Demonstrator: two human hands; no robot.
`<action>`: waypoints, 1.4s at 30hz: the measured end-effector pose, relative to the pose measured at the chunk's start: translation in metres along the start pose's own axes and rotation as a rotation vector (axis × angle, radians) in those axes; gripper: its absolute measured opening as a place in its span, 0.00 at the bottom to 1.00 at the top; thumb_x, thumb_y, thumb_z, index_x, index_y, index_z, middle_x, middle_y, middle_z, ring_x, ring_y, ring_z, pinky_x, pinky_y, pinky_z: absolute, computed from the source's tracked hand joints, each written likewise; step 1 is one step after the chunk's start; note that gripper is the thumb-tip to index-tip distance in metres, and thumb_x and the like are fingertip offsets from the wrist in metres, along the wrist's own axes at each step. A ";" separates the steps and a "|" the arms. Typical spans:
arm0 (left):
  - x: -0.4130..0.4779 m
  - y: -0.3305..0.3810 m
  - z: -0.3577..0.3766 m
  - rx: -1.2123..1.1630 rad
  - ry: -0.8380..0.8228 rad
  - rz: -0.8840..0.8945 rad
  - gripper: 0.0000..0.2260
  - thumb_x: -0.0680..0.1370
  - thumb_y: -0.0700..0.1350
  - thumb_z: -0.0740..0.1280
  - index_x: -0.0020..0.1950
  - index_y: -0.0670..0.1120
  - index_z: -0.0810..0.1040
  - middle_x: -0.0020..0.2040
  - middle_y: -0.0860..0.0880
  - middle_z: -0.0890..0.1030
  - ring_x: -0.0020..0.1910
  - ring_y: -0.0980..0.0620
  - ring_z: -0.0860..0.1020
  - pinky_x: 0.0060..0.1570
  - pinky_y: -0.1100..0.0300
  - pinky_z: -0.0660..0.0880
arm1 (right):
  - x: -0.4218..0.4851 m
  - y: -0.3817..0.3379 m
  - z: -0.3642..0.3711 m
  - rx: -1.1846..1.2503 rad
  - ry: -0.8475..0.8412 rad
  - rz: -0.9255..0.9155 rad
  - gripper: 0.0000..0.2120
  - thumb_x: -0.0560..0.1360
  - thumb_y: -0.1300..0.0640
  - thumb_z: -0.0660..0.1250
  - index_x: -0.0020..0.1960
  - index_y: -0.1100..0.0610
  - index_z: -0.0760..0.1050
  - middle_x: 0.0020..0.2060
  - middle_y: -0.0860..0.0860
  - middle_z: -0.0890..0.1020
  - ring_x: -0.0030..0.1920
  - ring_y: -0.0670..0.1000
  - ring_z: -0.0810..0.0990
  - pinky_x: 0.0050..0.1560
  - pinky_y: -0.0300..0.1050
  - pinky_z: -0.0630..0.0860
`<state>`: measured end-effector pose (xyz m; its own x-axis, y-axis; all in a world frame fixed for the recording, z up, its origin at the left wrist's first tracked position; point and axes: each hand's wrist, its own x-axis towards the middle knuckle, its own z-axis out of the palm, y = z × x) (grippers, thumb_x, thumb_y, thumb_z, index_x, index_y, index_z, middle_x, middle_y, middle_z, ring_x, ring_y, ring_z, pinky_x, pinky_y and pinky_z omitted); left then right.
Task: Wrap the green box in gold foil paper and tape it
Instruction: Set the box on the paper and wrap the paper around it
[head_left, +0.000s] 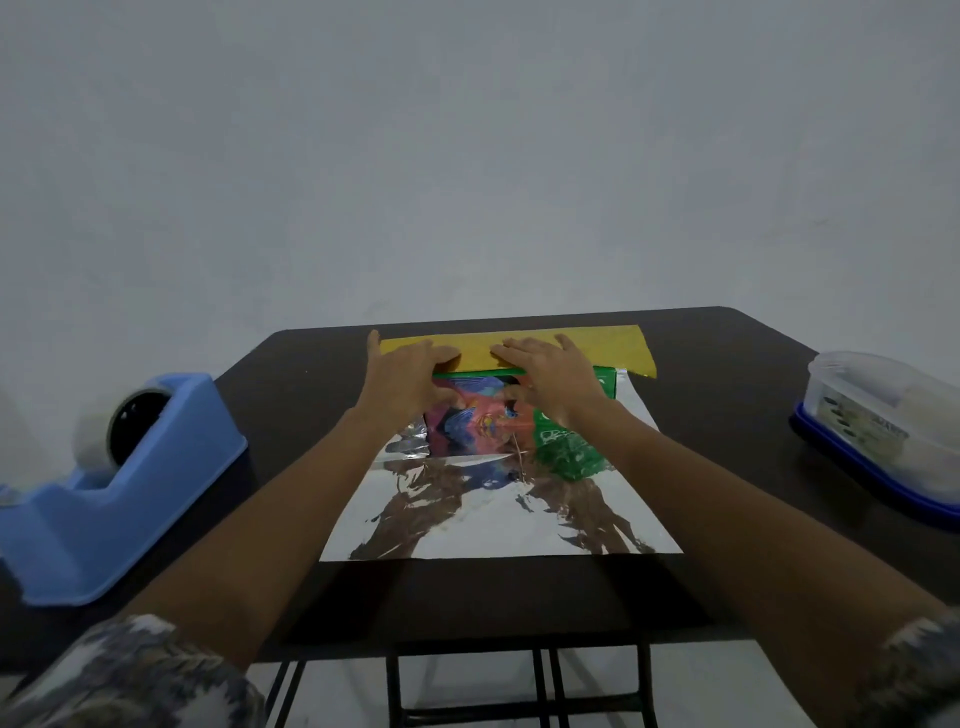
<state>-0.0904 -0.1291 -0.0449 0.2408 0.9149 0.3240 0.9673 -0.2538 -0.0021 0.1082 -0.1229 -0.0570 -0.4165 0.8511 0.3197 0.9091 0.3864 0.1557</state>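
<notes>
The green box (605, 384) with a colourful printed front lies on the foil paper (498, 519), whose shiny silver side faces up and mirrors my arms. The paper's far part (618, 345) is folded over the box's far edge and shows its gold side. My left hand (402, 379) presses flat on the fold at the box's left. My right hand (553, 374) lies flat on the fold to its right, fingers straight. Both hands cover much of the box's top.
A blue tape dispenser (93, 499) with a roll of tape stands on the dark table (291, 395) at the left. A clear plastic container with a blue base (883, 431) sits at the table's right edge. A pale wall rises behind.
</notes>
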 end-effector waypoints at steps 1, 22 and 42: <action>0.000 0.002 -0.002 0.025 -0.002 -0.004 0.28 0.72 0.63 0.67 0.70 0.56 0.69 0.72 0.48 0.69 0.72 0.50 0.66 0.71 0.39 0.42 | 0.000 0.000 -0.001 -0.017 0.007 0.004 0.29 0.78 0.41 0.56 0.76 0.47 0.55 0.75 0.47 0.61 0.74 0.48 0.61 0.74 0.57 0.47; -0.006 0.007 -0.007 0.063 -0.013 -0.011 0.28 0.72 0.63 0.66 0.71 0.58 0.68 0.74 0.48 0.65 0.74 0.51 0.62 0.71 0.39 0.43 | -0.076 0.077 -0.002 0.128 0.283 0.321 0.42 0.73 0.31 0.33 0.75 0.54 0.60 0.71 0.53 0.69 0.73 0.53 0.64 0.73 0.55 0.51; -0.019 -0.005 -0.005 -0.019 0.012 -0.042 0.27 0.75 0.58 0.66 0.72 0.54 0.66 0.75 0.48 0.63 0.76 0.52 0.57 0.70 0.38 0.40 | 0.012 -0.016 0.003 0.068 -0.023 -0.074 0.25 0.82 0.45 0.43 0.77 0.49 0.50 0.76 0.48 0.56 0.75 0.49 0.56 0.73 0.53 0.53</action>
<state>-0.1004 -0.1468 -0.0459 0.1990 0.9212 0.3344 0.9748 -0.2213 0.0296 0.0891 -0.1181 -0.0585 -0.4828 0.8269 0.2884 0.8748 0.4710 0.1138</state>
